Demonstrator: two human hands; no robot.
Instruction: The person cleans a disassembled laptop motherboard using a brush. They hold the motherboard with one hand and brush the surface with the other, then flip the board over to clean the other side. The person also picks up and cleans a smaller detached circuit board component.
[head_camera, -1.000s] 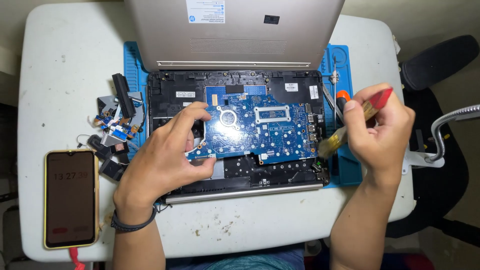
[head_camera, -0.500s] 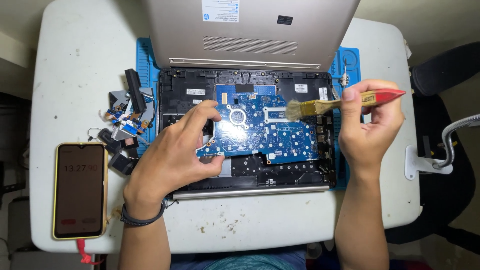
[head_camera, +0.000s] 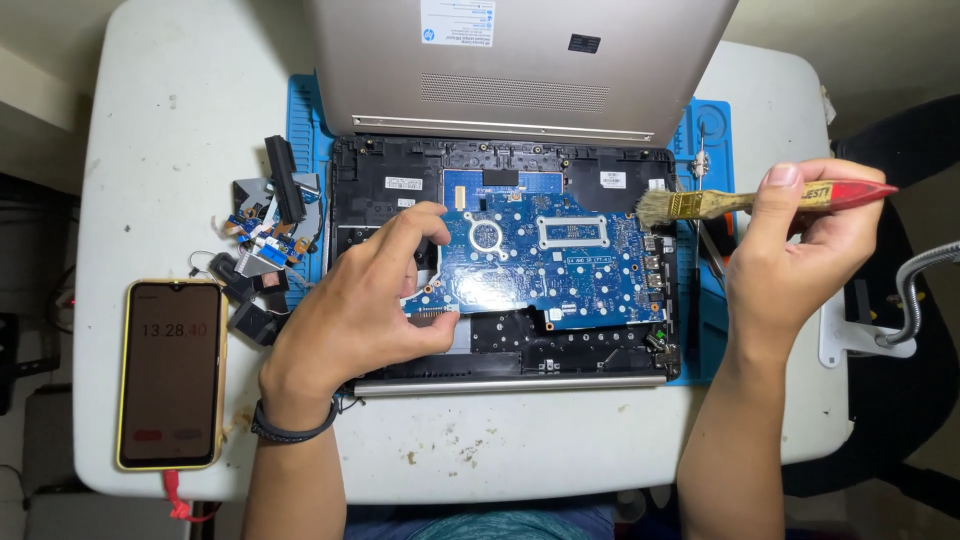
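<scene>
Blue motherboard pinched by left hand; right hand grips brush beside it

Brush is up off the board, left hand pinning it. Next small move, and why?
Probably sweep the brush left onto the blue board: its bristles hang past the board's right edge, and the left hand steadies the left end.

A white table, its top scuffed and flecked with crumbs near the front edge, fills most of the view. A black chair stands at its right side, and a white clamp lamp with a flexible metal neck grips the table's right edge
</scene>
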